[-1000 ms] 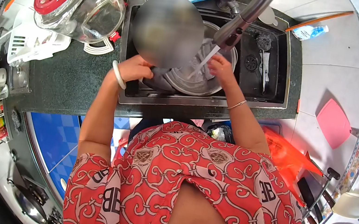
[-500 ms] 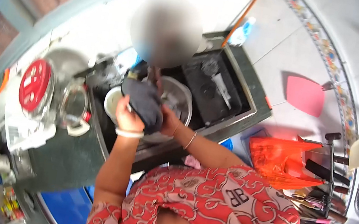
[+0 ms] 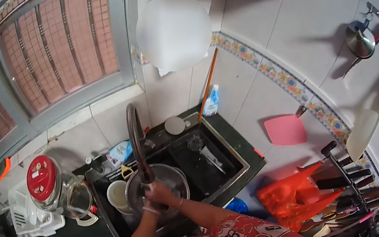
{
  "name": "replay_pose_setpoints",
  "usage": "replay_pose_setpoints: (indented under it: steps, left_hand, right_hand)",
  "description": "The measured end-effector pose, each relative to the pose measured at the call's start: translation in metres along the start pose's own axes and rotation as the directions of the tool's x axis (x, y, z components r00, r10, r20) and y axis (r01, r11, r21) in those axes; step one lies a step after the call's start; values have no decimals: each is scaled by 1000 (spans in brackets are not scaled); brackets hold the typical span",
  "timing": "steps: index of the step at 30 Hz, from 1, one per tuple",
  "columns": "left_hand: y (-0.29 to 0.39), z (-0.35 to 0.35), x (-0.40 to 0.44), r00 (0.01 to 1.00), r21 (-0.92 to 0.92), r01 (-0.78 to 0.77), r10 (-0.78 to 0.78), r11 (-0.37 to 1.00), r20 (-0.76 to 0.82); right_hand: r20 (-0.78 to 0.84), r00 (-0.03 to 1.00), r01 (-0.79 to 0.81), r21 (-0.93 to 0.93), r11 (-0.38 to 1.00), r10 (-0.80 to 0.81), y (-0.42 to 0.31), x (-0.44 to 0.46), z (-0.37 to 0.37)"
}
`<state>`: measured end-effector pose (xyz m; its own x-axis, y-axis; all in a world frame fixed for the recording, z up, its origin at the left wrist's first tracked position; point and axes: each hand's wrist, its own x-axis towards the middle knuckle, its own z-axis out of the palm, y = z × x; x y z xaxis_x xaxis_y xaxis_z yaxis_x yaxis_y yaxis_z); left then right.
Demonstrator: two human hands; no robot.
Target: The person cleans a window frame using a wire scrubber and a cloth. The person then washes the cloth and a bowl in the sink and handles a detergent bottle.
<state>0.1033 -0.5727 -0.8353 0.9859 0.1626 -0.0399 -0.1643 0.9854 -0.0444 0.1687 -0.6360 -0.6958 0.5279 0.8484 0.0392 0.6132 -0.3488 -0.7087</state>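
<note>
My right hand [image 3: 161,194] is closed above a round metal bowl [image 3: 182,183] in the dark sink, just below the tip of the curved faucet [image 3: 134,129]. Close against it is my left hand [image 3: 151,203], wearing a pale band at the wrist; its fingers are mostly hidden. Between the hands shows a bit of dark grey cloth [image 3: 158,206], largely covered by them. A white tub [image 3: 117,195] stands left of the metal bowl, also inside the sink.
The right sink basin [image 3: 203,158] holds a scrubber and a pale strip. A red-lidded jar [image 3: 41,177] and a glass jug [image 3: 79,198] stand on the left counter. Blue-labelled bottles [image 3: 211,101] are behind. An orange-red bag [image 3: 293,197] and knives [image 3: 346,178] hang at right.
The view has tilted up, showing more wall and window. My hands have come together below the faucet tip, over the metal bowl. The dark grey cloth, plainly visible before, is now mostly hidden.
</note>
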Motion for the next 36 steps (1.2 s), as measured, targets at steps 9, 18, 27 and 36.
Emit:
replay_pose_setpoints:
  steps: [9, 18, 27, 36]
  left_hand:
    - [-2, 118, -13, 934, 294, -131, 217, 947, -284]
    - [-9, 91, -14, 878, 671, 47, 289, 740, -382]
    - [22, 38, -17, 787, 499, -61, 349, 864, -509]
    - [-12, 62, -25, 914, 329, -104, 221, 939, -342]
  right_hand:
    - [169, 939, 229, 345, 910, -300, 50, 36, 23]
    - [190, 978, -115, 119, 986, 91, 33, 42, -8]
    - [-353, 936, 95, 198, 975, -20, 12, 18, 14]
    - [1, 917, 397, -88, 914, -398, -9, -17, 23]
